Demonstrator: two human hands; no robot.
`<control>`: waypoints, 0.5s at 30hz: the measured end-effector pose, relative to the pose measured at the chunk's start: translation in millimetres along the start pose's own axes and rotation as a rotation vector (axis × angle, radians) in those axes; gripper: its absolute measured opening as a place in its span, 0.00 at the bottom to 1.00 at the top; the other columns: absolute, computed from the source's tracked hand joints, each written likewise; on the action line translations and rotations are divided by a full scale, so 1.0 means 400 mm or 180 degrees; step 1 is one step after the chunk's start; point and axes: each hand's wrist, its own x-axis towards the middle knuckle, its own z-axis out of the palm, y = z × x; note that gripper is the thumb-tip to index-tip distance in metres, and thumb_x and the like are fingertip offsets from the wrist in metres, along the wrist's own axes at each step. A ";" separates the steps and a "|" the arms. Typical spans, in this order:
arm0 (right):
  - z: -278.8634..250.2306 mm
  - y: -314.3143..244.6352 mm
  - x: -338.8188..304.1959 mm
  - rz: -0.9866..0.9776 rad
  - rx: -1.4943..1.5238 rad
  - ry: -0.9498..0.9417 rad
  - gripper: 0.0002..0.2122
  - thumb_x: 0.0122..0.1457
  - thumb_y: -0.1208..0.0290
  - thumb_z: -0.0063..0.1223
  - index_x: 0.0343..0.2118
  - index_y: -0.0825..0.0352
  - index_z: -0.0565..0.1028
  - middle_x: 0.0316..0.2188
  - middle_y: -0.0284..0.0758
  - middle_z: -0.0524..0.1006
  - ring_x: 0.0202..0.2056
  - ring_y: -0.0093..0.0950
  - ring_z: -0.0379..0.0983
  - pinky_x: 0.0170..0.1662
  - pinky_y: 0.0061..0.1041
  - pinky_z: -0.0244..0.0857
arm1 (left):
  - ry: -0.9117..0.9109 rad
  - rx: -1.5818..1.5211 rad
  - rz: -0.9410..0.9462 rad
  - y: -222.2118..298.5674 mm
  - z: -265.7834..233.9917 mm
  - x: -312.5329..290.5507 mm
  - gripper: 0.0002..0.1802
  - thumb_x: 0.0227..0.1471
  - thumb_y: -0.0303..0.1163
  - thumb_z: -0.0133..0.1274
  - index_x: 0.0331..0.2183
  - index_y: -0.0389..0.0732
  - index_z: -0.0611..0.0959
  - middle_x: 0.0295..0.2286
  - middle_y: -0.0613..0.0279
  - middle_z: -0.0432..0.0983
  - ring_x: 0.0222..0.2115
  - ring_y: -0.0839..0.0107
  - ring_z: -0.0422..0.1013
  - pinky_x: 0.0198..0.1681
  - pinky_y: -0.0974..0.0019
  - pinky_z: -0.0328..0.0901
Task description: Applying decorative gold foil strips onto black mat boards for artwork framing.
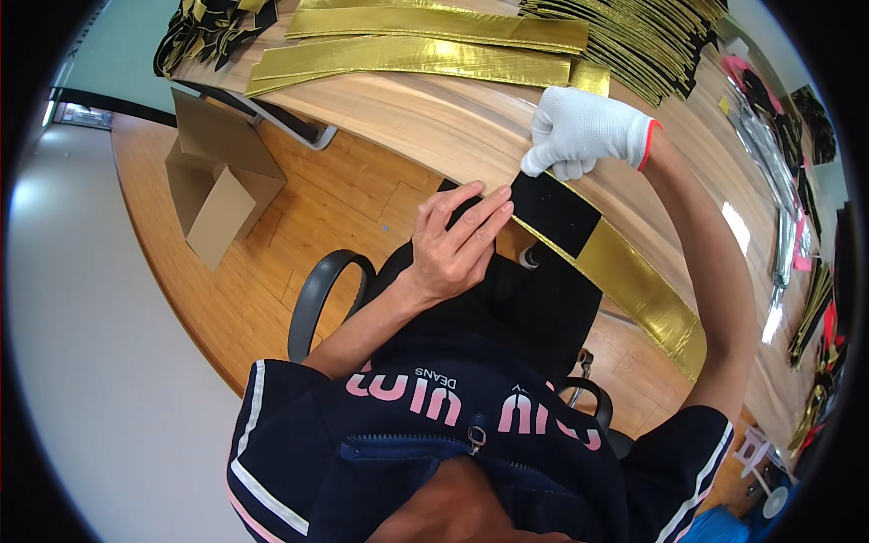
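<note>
A gold strip (639, 279) with a black end panel (557, 210) slants over the table's front edge, its gold part running to the right beneath my right forearm. My right hand (584, 134), in a white knit glove with a red cuff, is closed on the upper edge of the black panel. Bare, my left hand (460, 237) has its fingers stretched out side by side, with the fingertips at the panel's left corner. Its thumb is hidden, and whether the fingertips press on the strip is hard to make out.
On the wooden table (398, 113), gold strips (425, 56) lie flat beside a tall stack of gold-edged black strips (625, 41). Black-and-gold pieces (213, 32) are heaped at the far left. An open cardboard box (222, 176) stands on the floor. Clear plastic packages (774, 172) lie at right.
</note>
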 end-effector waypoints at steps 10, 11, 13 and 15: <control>-0.021 0.009 0.037 0.0328 0.0221 -0.0430 0.12 0.56 0.68 0.69 0.23 0.72 0.80 0.17 0.36 0.78 0.17 0.22 0.75 0.19 0.22 0.68 | -0.0045 0.0165 0.0147 -0.009 -0.011 0.007 0.26 0.44 0.17 0.58 0.48 0.42 0.88 0.51 0.66 0.84 0.51 0.58 0.75 0.52 0.58 0.63; -0.019 0.002 0.039 0.0333 0.0128 -0.0416 0.12 0.55 0.68 0.69 0.24 0.72 0.81 0.17 0.37 0.79 0.17 0.22 0.75 0.19 0.23 0.67 | -0.0055 0.0232 0.0138 -0.009 -0.011 0.006 0.23 0.47 0.20 0.59 0.47 0.42 0.88 0.51 0.68 0.83 0.51 0.60 0.75 0.52 0.58 0.62; -0.014 -0.015 0.038 0.0356 0.0058 -0.0326 0.12 0.55 0.68 0.70 0.24 0.72 0.81 0.17 0.37 0.79 0.17 0.23 0.75 0.19 0.23 0.67 | -0.0073 0.0288 0.0138 -0.009 -0.014 0.005 0.20 0.50 0.23 0.60 0.46 0.43 0.88 0.51 0.69 0.83 0.51 0.61 0.74 0.53 0.59 0.62; -0.016 -0.023 0.030 0.0444 -0.0011 -0.0191 0.13 0.52 0.66 0.73 0.24 0.71 0.81 0.18 0.38 0.80 0.17 0.24 0.75 0.19 0.23 0.67 | -0.0127 0.0325 0.0172 -0.008 -0.017 0.011 0.19 0.49 0.24 0.60 0.46 0.42 0.88 0.51 0.68 0.83 0.52 0.60 0.74 0.55 0.57 0.62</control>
